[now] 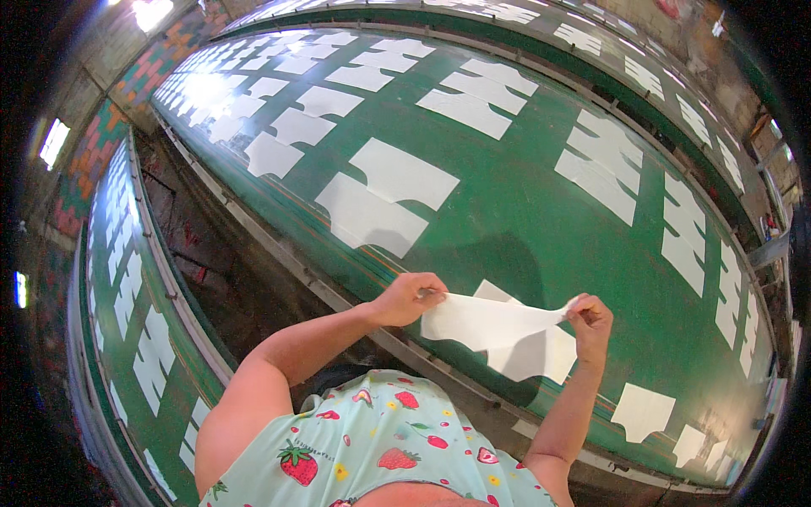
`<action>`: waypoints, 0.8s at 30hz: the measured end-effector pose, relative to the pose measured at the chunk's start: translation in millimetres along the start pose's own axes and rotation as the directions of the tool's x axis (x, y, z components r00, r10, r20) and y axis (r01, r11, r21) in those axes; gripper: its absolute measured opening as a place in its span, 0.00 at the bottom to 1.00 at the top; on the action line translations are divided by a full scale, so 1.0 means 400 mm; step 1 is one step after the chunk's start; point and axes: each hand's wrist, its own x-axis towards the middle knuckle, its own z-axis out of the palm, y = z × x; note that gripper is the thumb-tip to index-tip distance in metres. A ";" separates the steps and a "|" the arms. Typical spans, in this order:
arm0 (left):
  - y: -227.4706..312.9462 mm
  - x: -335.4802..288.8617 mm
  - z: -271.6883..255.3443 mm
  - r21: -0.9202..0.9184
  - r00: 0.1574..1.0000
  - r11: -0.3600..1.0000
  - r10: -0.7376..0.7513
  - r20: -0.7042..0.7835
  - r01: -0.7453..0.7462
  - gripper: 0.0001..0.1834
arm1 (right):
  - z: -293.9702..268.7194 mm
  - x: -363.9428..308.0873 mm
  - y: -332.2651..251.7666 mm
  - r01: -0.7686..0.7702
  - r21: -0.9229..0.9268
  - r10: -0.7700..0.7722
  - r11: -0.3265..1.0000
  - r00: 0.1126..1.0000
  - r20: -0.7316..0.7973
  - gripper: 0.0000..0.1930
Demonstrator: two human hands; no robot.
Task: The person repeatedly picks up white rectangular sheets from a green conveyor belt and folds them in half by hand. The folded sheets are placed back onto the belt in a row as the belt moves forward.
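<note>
A white cut fabric piece (490, 318) with a curved edge is stretched between my two hands, above the near edge of the long green table (507, 211). My left hand (410, 298) pinches its left corner. At the other end, my right hand (591, 325) grips the right corner between thumb and fingers, where the cloth bunches slightly. Partly hidden beneath it, another white piece (536, 357) lies on the table in the held cloth's shadow. A pair of matching white pieces (384, 198) lies flat just beyond my left hand.
Rows of similar white pieces (477, 97) cover the table into the distance, and single ones (642, 411) lie at the near right. A metal rail (279, 266) runs along the table's near edge. A second green table (182, 338) stands left across a dark gap, another (541, 29) behind.
</note>
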 end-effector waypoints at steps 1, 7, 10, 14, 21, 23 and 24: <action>-0.003 -0.003 -0.030 -0.016 0.997 1.000 -0.013 -0.073 0.012 0.07 | 0.029 0.027 0.022 0.041 -0.032 -0.041 0.999 0.999 0.019 0.09; -0.064 0.033 -0.235 -0.091 0.939 0.995 -0.072 -0.337 0.043 0.05 | 0.210 0.126 0.107 -0.037 -0.160 0.051 0.986 0.995 0.081 0.08; -0.107 0.101 -0.350 -0.053 0.910 0.990 0.097 -0.403 -0.129 0.06 | 0.294 0.184 0.118 -0.024 -0.209 0.043 0.978 0.995 0.088 0.09; -0.185 0.200 -0.505 -0.111 0.913 0.992 0.005 -0.408 -0.055 0.07 | 0.431 0.291 0.125 0.046 -0.392 -0.032 0.919 0.999 0.042 0.12; -0.440 0.526 -0.746 -0.194 0.882 0.981 -0.082 -0.464 -0.011 0.08 | 0.674 0.535 0.218 0.007 -0.646 -0.141 0.763 0.978 -0.156 0.13; -0.511 0.634 -0.788 -0.054 0.862 0.997 -0.076 -0.501 0.057 0.08 | 0.705 0.619 0.274 -0.045 -0.671 -0.099 0.740 0.980 -0.174 0.13; -0.542 0.686 -0.806 0.014 0.854 0.997 -0.057 -0.518 0.075 0.08 | 0.715 0.656 0.302 -0.013 -0.674 -0.139 0.739 0.976 -0.171 0.13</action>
